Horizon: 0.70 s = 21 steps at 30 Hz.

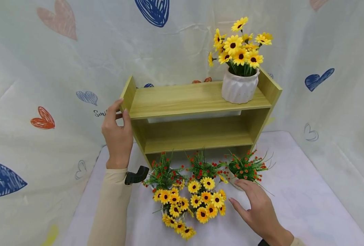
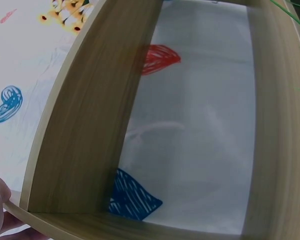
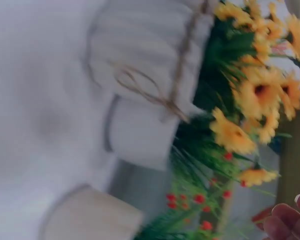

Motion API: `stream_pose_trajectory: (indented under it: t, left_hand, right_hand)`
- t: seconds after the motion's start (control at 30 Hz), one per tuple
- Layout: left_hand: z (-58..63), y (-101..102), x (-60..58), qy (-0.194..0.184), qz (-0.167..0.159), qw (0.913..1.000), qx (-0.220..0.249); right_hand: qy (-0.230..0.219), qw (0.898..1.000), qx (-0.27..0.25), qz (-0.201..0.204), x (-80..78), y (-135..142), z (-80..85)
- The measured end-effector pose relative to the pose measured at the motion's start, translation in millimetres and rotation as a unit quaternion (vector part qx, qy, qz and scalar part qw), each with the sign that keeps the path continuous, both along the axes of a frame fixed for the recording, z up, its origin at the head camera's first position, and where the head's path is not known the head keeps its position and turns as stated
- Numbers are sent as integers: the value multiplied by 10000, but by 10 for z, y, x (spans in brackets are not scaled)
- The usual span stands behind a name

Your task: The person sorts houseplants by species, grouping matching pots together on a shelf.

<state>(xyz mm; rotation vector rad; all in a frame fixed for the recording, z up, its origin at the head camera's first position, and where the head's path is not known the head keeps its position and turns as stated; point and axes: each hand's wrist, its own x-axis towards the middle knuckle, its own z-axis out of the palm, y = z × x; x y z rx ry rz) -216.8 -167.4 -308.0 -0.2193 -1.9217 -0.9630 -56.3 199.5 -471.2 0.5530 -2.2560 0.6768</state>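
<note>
A two-tier wooden shelf stands at the back of the table. My left hand holds its upper left side panel between thumb and fingers; in the left wrist view that panel's edge shows beside the fingertips. On the top board, at the right end, sits a ribbed white pot of yellow flowers. My right hand is beside the rightmost potted plant with red blooms, fingers loosely extended. In the right wrist view the fingers appear apart from the pots.
Two more red-bloomed plants stand before the shelf. Nearer are two clumps of yellow flowers. One white pot carries a twine bow. A heart-printed cloth hangs behind the white-covered table.
</note>
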Motion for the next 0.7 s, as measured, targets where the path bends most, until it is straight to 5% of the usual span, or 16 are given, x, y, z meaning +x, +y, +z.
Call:
stream_pose_trajectory:
  t: [0.2,0.27,0.4,0.5,0.7]
  left_hand:
    - [6,8,1,9,21,10000,38]
    - [15,9,9,4,50,10000,-12]
    - [30,4,17,14,94,9999,-45]
    - [28,2,24,-5,128,9999,-55]
    - [26,17,44,-35,139,9998,-126]
  right_hand:
    - [-785,9967,66,-193,117,-42,-334]
    - [-1394,9898,-23,-291,145,-69,-416]
    - [-3291,9424,-466,-365,147,-143,-504]
    - [-4182,9056,-665,-232,126,-177,-565]
    - [-4369,8951,-796,404,76,-217,-689]
